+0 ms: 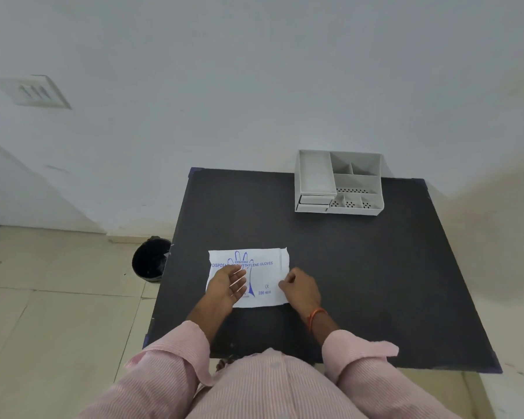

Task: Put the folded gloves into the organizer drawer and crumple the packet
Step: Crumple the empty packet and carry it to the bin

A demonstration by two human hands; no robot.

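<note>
A white packet (pixel 260 258) printed with blue lettering for disposable polyethylene gloves lies flat on the black table (pixel 375 282), near the front middle. My left hand (pixel 227 285) rests flat on the packet's left half, fingers spread. My right hand (pixel 300 287) pinches the packet's right edge with curled fingers. The grey organizer (pixel 339 182) stands at the table's far edge; its small drawers (pixel 313 202) sit at its front left and look closed. No loose gloves are visible.
A black bin (pixel 150 261) stands on the tiled floor just left of the table. A white wall rises behind the table, with a switch plate (pixel 34 92) at upper left. My pink sleeves (pixel 176 355) hang over the table's front edge.
</note>
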